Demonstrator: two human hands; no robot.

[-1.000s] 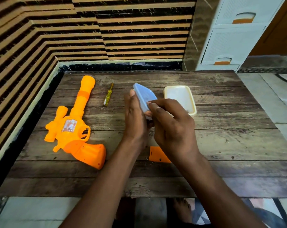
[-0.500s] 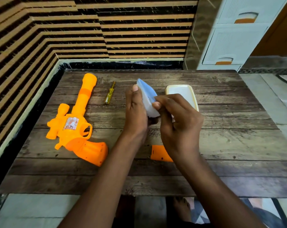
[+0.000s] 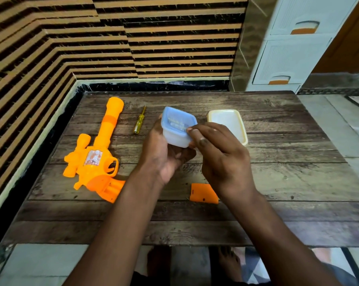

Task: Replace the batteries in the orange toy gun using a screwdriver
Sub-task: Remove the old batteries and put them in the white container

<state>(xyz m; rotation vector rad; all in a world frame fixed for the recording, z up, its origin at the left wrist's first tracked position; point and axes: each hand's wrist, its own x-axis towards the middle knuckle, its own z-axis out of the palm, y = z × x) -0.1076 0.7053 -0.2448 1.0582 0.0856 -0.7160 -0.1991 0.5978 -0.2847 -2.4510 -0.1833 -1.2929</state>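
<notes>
The orange toy gun (image 3: 96,155) lies on the left of the wooden table (image 3: 277,182), its handle's battery bay open toward me. Its orange battery cover (image 3: 203,194) lies near the table's front, partly under my right wrist. A yellow screwdriver (image 3: 139,122) rests beyond the gun. My left hand (image 3: 164,153) holds a small blue-lidded plastic box (image 3: 177,126) above the table's middle, with pale objects showing through the lid. My right hand (image 3: 219,153) pinches the lid's near rim with its fingertips.
A second white box with a cream rim (image 3: 229,123) stands just right of the held one. Striped walls (image 3: 51,58) close in on the left and back. White drawers (image 3: 287,48) stand at the back right. My bare feet (image 3: 226,263) show below the table's front edge.
The small box has turned in my left hand from edge-on to lid facing me. My right fingers have shifted onto the lid's rim. The camera has moved slightly.
</notes>
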